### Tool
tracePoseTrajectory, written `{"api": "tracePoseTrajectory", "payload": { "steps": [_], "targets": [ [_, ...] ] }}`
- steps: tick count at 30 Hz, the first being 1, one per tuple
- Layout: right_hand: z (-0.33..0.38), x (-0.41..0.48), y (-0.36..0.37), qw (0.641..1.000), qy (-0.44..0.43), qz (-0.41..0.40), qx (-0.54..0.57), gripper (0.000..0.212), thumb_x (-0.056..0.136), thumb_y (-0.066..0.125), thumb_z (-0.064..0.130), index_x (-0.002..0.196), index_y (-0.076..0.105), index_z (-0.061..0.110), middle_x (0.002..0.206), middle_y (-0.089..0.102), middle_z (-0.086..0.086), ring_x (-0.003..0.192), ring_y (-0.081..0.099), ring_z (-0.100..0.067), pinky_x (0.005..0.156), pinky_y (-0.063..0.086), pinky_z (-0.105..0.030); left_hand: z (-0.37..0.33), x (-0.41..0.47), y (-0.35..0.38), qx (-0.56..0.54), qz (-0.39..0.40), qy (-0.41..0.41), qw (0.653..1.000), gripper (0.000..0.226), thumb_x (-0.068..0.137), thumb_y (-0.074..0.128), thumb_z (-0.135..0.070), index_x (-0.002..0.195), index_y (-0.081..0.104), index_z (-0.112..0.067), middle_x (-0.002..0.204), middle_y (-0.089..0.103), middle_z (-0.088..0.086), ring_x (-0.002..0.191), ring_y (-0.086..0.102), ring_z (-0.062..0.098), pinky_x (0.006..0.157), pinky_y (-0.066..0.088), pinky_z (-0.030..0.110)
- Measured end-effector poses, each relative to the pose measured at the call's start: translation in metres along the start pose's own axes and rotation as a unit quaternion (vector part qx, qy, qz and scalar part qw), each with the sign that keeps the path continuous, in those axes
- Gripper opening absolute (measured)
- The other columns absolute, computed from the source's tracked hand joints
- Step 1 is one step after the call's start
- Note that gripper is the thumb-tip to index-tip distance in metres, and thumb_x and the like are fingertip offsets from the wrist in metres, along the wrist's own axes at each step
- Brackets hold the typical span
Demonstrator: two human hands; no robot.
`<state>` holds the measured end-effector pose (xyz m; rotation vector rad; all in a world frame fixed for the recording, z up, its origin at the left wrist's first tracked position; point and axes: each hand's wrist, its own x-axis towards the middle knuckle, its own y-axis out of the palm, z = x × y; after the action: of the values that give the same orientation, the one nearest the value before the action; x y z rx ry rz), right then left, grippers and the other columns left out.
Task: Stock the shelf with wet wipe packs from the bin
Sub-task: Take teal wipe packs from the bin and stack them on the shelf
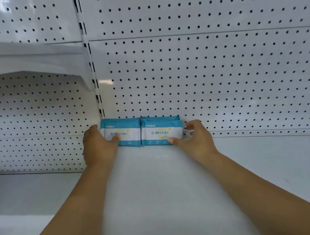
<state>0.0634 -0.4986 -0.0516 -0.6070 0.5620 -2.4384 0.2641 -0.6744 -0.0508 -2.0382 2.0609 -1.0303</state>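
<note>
Two teal-and-white wet wipe packs stand upright side by side at the back of the white shelf (158,185), against the pegboard wall. My left hand (97,147) grips the left pack (125,133) at its left end, thumb across its front. My right hand (193,138) grips the right pack (161,133) at its right end, thumb at the pack's lower front corner. Further packs seem to stand behind the right one. The bin is out of view.
A white pegboard back wall (213,71) rises behind the packs. A slotted upright (95,81) divides it from the neighbouring bay on the left, where a higher shelf (26,61) juts out. The shelf surface stretches to the right.
</note>
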Motion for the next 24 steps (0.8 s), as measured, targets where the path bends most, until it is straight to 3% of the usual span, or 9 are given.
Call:
{"api": "tracePoseTrajectory", "payload": {
  "steps": [5,9,14,19,24],
  "targets": [
    [-0.004,-0.025,-0.052,0.998,-0.016,0.036,-0.04,0.071,0.073,0.086,0.045,0.131,0.051,0.024,0.126,0.053,0.012,0.119,0.049,-0.008,0.091,0.036,-0.02,-0.039,-0.038,-0.007,-0.032,0.033,0.086,0.995,0.062,0.089,0.073,-0.034,0.143,0.049,-0.016,0.138,0.053,0.007,0.123,0.052,0.026,0.099,0.05,0.046],
    [-0.013,-0.052,-0.102,0.996,-0.028,0.021,-0.081,0.073,0.073,0.085,0.048,0.134,0.052,0.026,0.132,0.055,0.011,0.125,0.049,-0.009,0.098,0.04,-0.024,-0.076,-0.081,-0.006,-0.025,0.079,0.146,0.986,0.058,0.09,0.073,-0.036,0.14,0.054,-0.014,0.138,0.054,0.007,0.128,0.049,0.025,0.105,0.042,0.035],
    [-0.029,-0.089,-0.174,0.991,-0.033,0.006,-0.132,0.074,0.076,0.08,0.052,0.139,0.048,0.03,0.14,0.05,0.013,0.13,0.046,-0.008,0.101,0.039,-0.025,-0.12,-0.139,0.007,-0.037,0.132,0.19,0.972,0.053,0.086,0.075,-0.039,0.129,0.062,-0.012,0.131,0.06,0.005,0.122,0.054,0.023,0.098,0.042,0.031],
    [-0.05,-0.132,-0.263,0.982,-0.02,-0.02,-0.185,0.073,0.08,0.078,0.05,0.143,0.046,0.031,0.145,0.046,0.011,0.134,0.042,-0.009,0.105,0.033,-0.022,-0.182,-0.2,0.036,-0.077,0.193,0.251,0.945,0.056,0.088,0.071,-0.046,0.135,0.058,-0.02,0.14,0.055,-0.003,0.13,0.047,0.015,0.102,0.034,0.023],
    [-0.078,-0.184,-0.358,0.971,0.032,-0.077,-0.222,0.065,0.083,0.075,0.052,0.14,0.049,0.034,0.138,0.053,0.015,0.13,0.047,-0.008,0.107,0.038,-0.026,-0.255,-0.274,0.068,-0.123,0.273,0.311,0.902,0.058,0.091,0.064,-0.05,0.142,0.051,-0.026,0.145,0.05,-0.008,0.134,0.044,0.01,0.104,0.031,0.022]
  ]
}}
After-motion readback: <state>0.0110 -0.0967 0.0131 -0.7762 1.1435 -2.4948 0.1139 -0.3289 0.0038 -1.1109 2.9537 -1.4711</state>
